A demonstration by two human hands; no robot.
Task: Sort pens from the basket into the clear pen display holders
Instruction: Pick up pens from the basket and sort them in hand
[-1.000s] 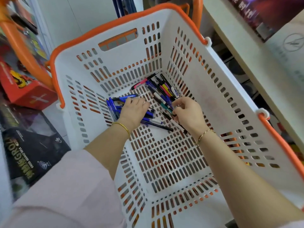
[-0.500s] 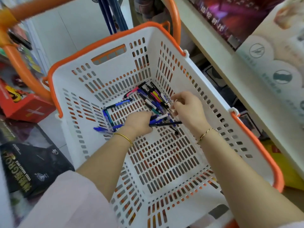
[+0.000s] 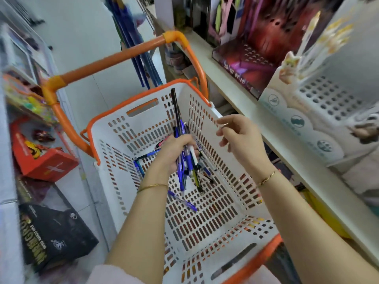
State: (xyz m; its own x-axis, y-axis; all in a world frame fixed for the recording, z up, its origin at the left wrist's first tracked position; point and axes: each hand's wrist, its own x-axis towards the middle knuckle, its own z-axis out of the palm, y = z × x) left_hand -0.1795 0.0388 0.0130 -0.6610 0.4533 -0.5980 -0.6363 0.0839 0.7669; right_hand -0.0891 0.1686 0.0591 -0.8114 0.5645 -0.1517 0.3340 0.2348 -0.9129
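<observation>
A white basket (image 3: 254,160) with an orange rim stands below me. My left hand (image 3: 173,153) is raised above its floor and grips a bundle of pens (image 3: 187,168), mostly blue, with one long black pen (image 3: 176,111) sticking up out of it. My right hand (image 3: 243,143) hovers near the basket's right wall with loosely bent fingers; I see nothing in it. A loose blue pen (image 3: 182,201) lies on the basket floor, and several more pens (image 3: 144,157) lie behind my left hand.
A white shelf (image 3: 242,93) runs along the right. On it stand a white perforated pen display (image 3: 330,99) and a dark red display with holes (image 3: 254,56). The orange cart handle (image 3: 114,58) arches behind the basket. Boxes (image 3: 45,162) lie at the left.
My left hand has gathered pens from the basket floor and lifted them as a bundle. My right hand has risen off the pile toward the right wall. The view has tilted up to the shelf.
</observation>
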